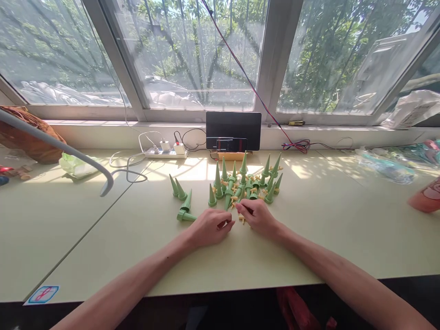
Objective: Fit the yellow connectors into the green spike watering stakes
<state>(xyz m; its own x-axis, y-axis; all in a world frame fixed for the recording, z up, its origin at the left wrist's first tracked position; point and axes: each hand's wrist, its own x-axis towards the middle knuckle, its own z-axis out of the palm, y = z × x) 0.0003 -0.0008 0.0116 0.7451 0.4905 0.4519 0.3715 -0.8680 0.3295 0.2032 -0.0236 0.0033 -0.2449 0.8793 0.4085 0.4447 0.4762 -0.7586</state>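
Observation:
Several green cone-shaped plastic spikes (212, 196) stand and lie in a cluster just beyond my hands, mixed with small yellow T-shaped pieces (242, 219). My left hand (212, 226) rests low over the table, its fingers curled and thumb against the forefinger; whatever they hold, if anything, is hidden. Beside its wrist a green spike (186, 215) lies on its side, with a few more spikes (181, 190) behind it. My right hand (258, 215) is closed at the near edge of the cluster, knuckles up. Its fingertips face the left hand, and their contents cannot be made out.
Behind the cluster a dark tablet (233, 126) leans by the window, with a phone (232, 145) in front. A power strip (165, 153) with cables is at back left. A grey curved tube (79, 153) crosses the left. A reddish cup (426, 197) lies far right.

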